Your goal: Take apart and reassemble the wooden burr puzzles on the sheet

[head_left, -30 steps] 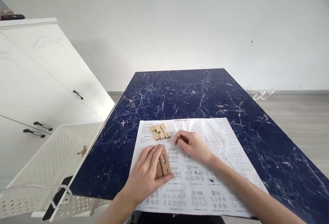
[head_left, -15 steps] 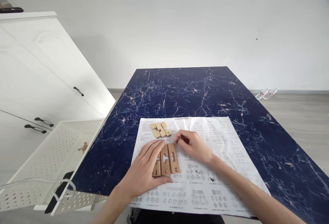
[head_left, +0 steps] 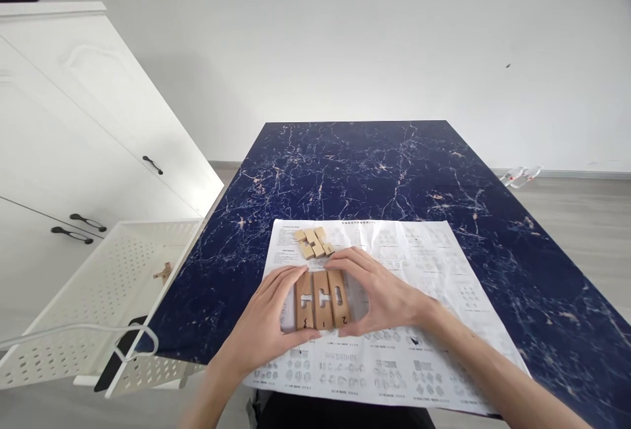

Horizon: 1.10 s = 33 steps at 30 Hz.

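Observation:
Three notched wooden puzzle pieces point(head_left: 323, 299), marked 3, 1 and 2, lie side by side on a printed sheet point(head_left: 419, 258). My left hand point(head_left: 266, 311) curves round the left of the row, fingertips at the far end and thumb at the near end of piece 3. From the right, my right hand point(head_left: 377, 291) spans piece 2 the same way, its thumb by the near end. Just beyond the fingers sits a group of smaller, paler wooden pieces point(head_left: 314, 243), pushed together.
The sheet lies on a dark blue marble-patterned table point(head_left: 355, 173). Left of it stands a white perforated basket point(head_left: 111, 284) with a small wooden piece point(head_left: 163, 272) inside. A white cable point(head_left: 89, 329) crosses the basket. White cabinets point(head_left: 89, 133) stand behind it.
My right hand has opened from a pinch and come round the right side of the row. The left hand has shifted left, showing more of piece 3. The view has moved slightly.

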Each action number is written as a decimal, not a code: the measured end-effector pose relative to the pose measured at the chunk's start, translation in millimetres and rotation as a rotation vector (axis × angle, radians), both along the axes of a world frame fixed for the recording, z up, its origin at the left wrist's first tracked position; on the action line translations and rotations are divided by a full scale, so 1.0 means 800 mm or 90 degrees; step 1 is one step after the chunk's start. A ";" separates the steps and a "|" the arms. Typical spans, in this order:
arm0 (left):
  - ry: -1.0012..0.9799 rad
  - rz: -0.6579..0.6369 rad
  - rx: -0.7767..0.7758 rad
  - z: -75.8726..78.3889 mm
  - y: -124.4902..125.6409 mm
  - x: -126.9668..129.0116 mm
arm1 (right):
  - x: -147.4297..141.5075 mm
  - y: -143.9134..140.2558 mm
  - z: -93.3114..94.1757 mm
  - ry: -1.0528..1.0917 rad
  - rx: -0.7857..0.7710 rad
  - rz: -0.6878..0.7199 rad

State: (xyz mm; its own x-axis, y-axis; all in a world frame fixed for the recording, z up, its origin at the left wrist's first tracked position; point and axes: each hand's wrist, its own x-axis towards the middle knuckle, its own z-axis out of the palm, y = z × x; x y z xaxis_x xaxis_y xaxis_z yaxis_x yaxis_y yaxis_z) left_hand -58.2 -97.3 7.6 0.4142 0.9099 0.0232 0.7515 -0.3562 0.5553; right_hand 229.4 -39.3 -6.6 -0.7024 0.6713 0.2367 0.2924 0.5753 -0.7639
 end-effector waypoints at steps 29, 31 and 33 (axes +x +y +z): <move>0.083 0.105 -0.177 0.038 0.002 -0.012 | -0.004 -0.008 0.004 0.068 0.013 -0.031; 0.096 0.112 -0.197 0.044 0.002 -0.015 | -0.004 -0.008 0.004 0.087 -0.011 -0.031; 0.096 0.123 -0.210 0.049 0.002 -0.017 | -0.004 -0.007 0.003 0.103 -0.038 -0.036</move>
State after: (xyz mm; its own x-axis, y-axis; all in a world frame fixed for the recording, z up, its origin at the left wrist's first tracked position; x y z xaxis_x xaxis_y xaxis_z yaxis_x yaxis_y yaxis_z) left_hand -71.7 -95.5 46.5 0.2117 0.9197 -0.3305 0.8688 -0.0222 0.4947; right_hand 226.4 -45.2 -4.2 -0.6189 0.7251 0.3020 0.1936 0.5134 -0.8360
